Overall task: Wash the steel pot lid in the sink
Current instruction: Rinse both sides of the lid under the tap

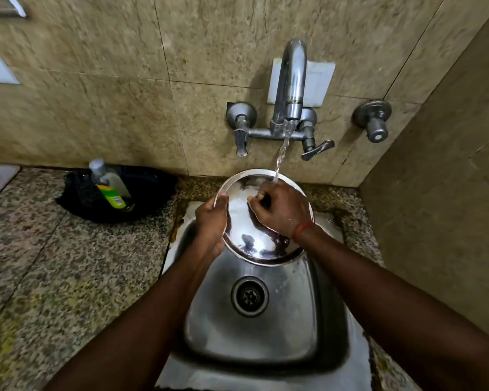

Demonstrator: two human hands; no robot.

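Head view: the left hand is gripping the lid by its left rim, tilting it over the sink so tap water is draining off, while the right hand, fingers curled, around what I cannot tell, is rubbing its face.

The lid was silvery, the sink dull grey. The counter was speckled brown, black and cream; the wall mottled beige. My wrist thread was red, the label on the bottle green and yellow.
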